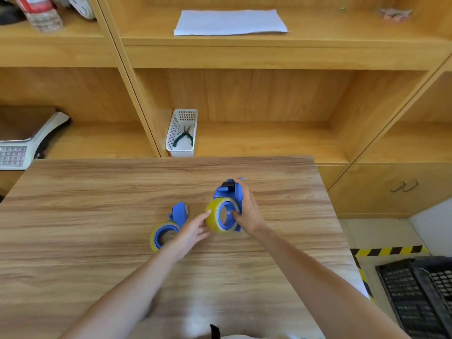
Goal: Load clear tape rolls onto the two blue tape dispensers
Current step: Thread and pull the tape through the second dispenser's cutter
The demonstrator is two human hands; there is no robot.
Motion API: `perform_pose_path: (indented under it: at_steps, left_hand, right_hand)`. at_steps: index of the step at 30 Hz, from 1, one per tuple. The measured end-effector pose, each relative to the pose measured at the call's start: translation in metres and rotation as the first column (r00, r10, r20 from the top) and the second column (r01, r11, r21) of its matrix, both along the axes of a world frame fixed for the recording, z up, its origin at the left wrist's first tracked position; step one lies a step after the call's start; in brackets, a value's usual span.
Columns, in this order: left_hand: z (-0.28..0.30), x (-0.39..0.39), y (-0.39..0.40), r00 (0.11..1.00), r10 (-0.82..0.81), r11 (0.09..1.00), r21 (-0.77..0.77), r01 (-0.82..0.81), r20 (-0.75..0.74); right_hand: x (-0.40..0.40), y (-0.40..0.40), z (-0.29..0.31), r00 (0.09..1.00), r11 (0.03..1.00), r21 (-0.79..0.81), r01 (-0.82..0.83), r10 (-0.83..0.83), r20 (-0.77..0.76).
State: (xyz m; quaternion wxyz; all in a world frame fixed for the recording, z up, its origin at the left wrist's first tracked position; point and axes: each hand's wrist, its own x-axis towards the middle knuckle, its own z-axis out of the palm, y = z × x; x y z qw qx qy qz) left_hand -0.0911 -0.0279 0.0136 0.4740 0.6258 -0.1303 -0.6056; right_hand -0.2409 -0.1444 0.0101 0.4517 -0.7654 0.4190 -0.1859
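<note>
Both our forearms reach up from the bottom edge of the frame across the wooden table (97, 192). Our right hand (247, 209) wraps around the back of a blue tape dispenser (228, 190) just right of the frame's centre, fingers curled on its body and thumb pressed at the inner hub. A yellowish clear tape roll (212, 216) sits on that dispenser's wheel. Our left hand (193, 231) lies just left of it, fingers loosely extended, with the fingertips touching the roll's outer rim; we cannot tell if they grip it.

Left of centre, the second blue dispenser (179, 212) lies on the table with another tape roll (154, 237) around its wheel, partly hidden by our left wrist.

Behind the table, in the middle of the frame, a white basket (171, 133) on the wooden shelf holds green-handled pliers (183, 138). A white sheet of paper (230, 22) lies on the shelf at the top. At the left edge sits a weighing scale (22, 143); a black crate (415, 297) fills the lower right corner.
</note>
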Motion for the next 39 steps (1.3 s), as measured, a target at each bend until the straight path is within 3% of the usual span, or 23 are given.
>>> perform_pose_path:
  at_steps: [3,5,11,15,23,29,39]
  left_hand:
    - [0.011,-0.001,-0.013,0.986,0.077,0.994,-0.070,-0.088,-0.149]
    - [0.016,-0.002,-0.017,0.984,0.087,0.990,-0.097,-0.103,-0.154]
    - [0.016,-0.004,-0.015,0.996,0.092,0.992,-0.088,-0.092,-0.002]
    - [0.017,-0.009,-0.014,0.995,0.060,0.995,-0.087,-0.053,0.078]
    - [0.012,-0.015,-0.011,0.978,0.004,0.994,-0.108,0.018,0.207]
    - [0.019,-0.022,-0.009,0.969,0.043,0.983,-0.185,0.003,0.242]
    - [0.033,-0.024,-0.017,0.969,0.042,0.985,-0.172,0.000,0.244]
  right_hand:
    - [-0.004,-0.008,0.001,0.997,0.997,0.013,-0.071,0.071,0.038]
    - [-0.008,-0.015,0.008,0.994,0.994,-0.022,-0.105,0.105,0.022]
    - [-0.006,-0.029,0.041,0.977,0.971,-0.201,-0.129,0.089,-0.194]
    - [0.011,-0.026,0.049,0.939,0.960,-0.197,-0.198,0.128,-0.321]
    - [0.018,-0.024,0.043,0.927,0.966,-0.211,-0.147,0.060,-0.369]
    - [0.015,-0.026,0.042,0.951,0.999,-0.037,0.030,-0.040,-0.308]
    - [0.020,-0.030,0.047,0.924,0.980,-0.181,-0.080,0.005,-0.382]
